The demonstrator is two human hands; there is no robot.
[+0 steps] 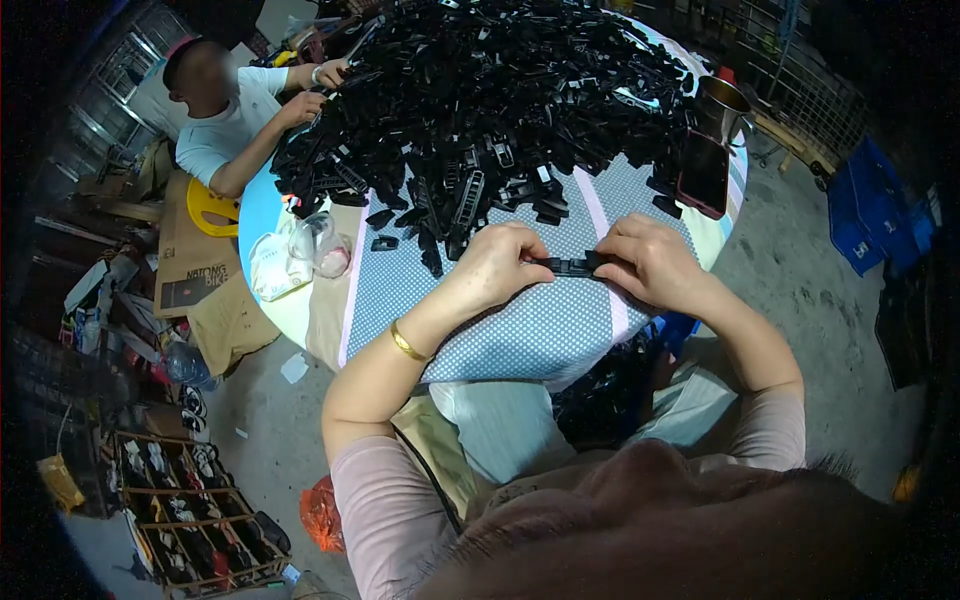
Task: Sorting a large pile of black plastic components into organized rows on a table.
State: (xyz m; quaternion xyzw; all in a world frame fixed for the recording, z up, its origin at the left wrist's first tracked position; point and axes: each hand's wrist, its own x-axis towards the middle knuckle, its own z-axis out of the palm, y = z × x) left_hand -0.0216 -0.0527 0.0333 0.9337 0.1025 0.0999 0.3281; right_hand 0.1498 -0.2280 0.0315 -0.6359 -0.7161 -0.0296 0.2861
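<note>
Head view: a black part [571, 267], just right of the frame's centre, is pinched at its ends by the left hand [497, 262] and right hand [652, 262] over the worktop [500, 335]; a black heap [470, 90] fills the upper middle, a phone [704, 176] upper right.

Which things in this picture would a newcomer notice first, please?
The large heap of black parts comes first, covering the far side of the table. Nearer, the left hand and right hand hold a slim black piece between them. A gold-coloured bracelet circles the left forearm.
</note>
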